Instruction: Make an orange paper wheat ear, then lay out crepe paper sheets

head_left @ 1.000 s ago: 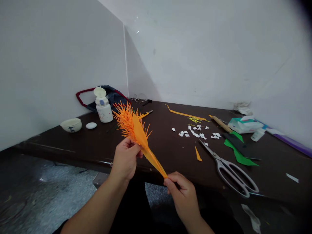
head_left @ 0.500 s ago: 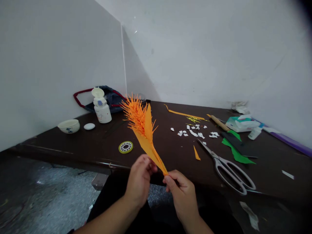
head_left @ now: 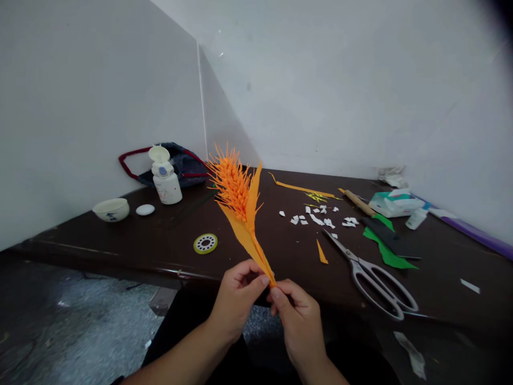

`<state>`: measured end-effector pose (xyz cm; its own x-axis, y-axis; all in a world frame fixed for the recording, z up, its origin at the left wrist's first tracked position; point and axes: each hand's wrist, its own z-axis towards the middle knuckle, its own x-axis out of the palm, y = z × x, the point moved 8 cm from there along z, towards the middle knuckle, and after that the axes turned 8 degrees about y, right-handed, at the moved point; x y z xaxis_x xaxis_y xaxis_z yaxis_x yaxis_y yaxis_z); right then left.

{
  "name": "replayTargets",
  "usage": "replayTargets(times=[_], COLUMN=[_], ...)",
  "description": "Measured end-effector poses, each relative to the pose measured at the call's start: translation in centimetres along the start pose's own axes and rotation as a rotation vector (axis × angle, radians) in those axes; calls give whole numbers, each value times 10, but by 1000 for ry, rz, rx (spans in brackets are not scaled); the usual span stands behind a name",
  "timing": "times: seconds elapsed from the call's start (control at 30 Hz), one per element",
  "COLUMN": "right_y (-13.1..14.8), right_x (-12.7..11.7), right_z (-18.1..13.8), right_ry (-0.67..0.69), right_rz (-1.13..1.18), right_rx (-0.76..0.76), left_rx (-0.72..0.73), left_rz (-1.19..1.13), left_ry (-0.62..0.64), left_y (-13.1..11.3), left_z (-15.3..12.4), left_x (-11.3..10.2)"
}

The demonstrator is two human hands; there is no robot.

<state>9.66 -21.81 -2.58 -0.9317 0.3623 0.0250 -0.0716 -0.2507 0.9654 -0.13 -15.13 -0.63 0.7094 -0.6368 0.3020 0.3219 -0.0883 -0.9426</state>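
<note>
Ceramic bowl (head_left: 111, 209): far left on your desk (head_left: 160, 240), well apart from your work.
Glue bottle (head_left: 164, 177): cap flipped open, probably ready for use.
Left hand (head_left: 236, 299): pinching the stem base.
Orange paper wheat ear (head_left: 238, 206): upright above the desk edge, spikes clear.
Right hand (head_left: 298, 318): gripping the stem's lowest tip.
Scissors (head_left: 371, 275): lying right, near.
</note>
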Motion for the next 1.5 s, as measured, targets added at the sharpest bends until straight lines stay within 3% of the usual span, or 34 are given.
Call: replayTargets(times=[0.37, 0.53, 0.73, 1.03, 1.5], right_y=[-13, -11, -19, -29, -21], right_x=[1, 4, 11, 13, 12], right_z=[-2, 0, -3, -9, -8], right_ry=[-17, -3, 32, 29, 46], right_rz=[160, 217, 287, 200, 108], right_rx=[52, 59, 115, 134, 78], left_rx=[-27, -3, 37, 97, 57], left_rz=[-89, -103, 41, 181, 102], left_ry=[36, 16, -79, -195, -239], left_y=[2, -1, -9, -14, -19], left_z=[-2, -1, 0, 1, 5], left_x=[12, 13, 3, -8, -2])
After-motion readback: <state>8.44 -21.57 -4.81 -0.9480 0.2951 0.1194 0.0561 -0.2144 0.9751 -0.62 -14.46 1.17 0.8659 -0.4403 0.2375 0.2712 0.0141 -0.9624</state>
